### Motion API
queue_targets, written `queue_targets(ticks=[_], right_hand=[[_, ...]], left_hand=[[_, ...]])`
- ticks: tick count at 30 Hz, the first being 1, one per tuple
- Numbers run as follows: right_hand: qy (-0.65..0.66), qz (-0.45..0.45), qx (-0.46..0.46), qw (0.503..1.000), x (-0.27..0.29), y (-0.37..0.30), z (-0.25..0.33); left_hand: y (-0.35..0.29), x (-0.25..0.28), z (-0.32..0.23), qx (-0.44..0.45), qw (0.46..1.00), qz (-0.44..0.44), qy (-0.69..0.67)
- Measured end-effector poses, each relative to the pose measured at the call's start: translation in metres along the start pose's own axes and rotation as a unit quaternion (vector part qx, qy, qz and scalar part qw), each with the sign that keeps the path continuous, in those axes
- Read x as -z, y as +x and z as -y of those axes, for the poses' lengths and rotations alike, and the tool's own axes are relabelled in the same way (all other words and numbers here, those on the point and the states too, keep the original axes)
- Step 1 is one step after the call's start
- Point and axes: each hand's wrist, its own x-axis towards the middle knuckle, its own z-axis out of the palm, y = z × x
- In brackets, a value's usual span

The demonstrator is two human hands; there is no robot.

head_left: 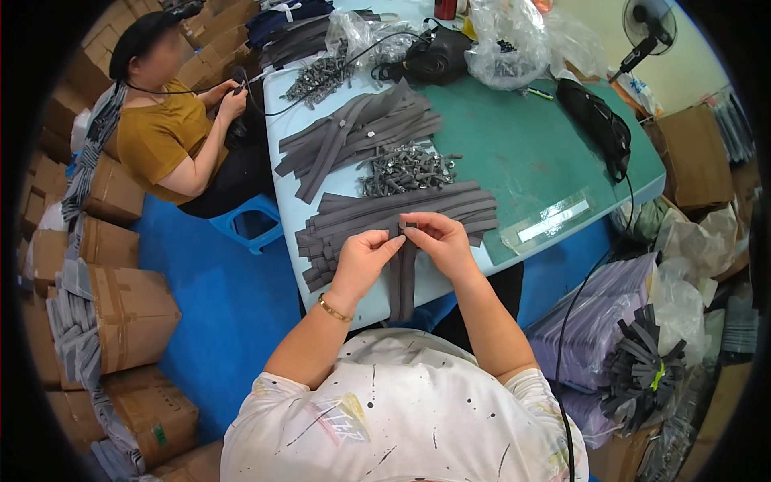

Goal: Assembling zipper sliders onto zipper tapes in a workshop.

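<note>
My left hand (pixel 366 255) and my right hand (pixel 442 241) meet above the table's near edge, thumbs and forefingers pinched on the upper end of a dark grey strip (pixel 403 281) that looks like zipper tape. Its free length hangs down toward my lap. Something small at the fingertips, perhaps a zipper slider, is too small to make out. Just beyond my hands lies a layered row of similar grey strips (pixel 337 217). Behind that row is a heap of small grey and metallic pieces (pixel 408 170), like zipper sliders with pulls. A second pile of strips (pixel 353 132) lies farther back.
A green mat (pixel 514 161) covers the table's right part, with a black pouch (pixel 594 120) on it. Clear plastic bags (pixel 502 48) stand at the back. On the left, a person (pixel 169 120) sits working on a blue stool (pixel 247 222). Cardboard boxes (pixel 132 301) line the left side.
</note>
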Motion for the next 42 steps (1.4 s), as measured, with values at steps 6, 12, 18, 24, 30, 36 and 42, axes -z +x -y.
queue_targets(ticks=[6,12,18,24,30,36,42], right_hand=[[-0.005,-0.007,0.004,1.000,-0.001,0.000,0.001],[-0.016,0.002,0.010,1.000,0.000,0.000,-0.002],[-0.038,-0.014,0.015,0.999,0.001,-0.001,-0.007],[-0.029,-0.013,0.015,0.999,0.001,0.000,-0.007],[-0.010,-0.010,0.027,1.000,-0.002,0.000,-0.007],[-0.021,-0.007,0.024,0.999,-0.002,-0.001,-0.006],[-0.030,-0.010,0.031,0.999,-0.001,-0.002,-0.007]], left_hand=[[0.002,-0.004,0.001,-0.002,1.000,-0.007,0.002],[-0.002,-0.006,-0.005,0.032,0.999,-0.020,-0.017],[0.000,-0.003,0.000,0.033,0.999,0.009,0.008],[-0.001,-0.005,0.003,0.005,0.999,-0.015,-0.044],[0.000,-0.003,0.005,-0.023,0.999,-0.001,-0.040],[0.001,-0.004,0.007,-0.031,0.999,-0.004,-0.036],[-0.002,-0.003,0.001,0.004,0.997,0.001,0.073]])
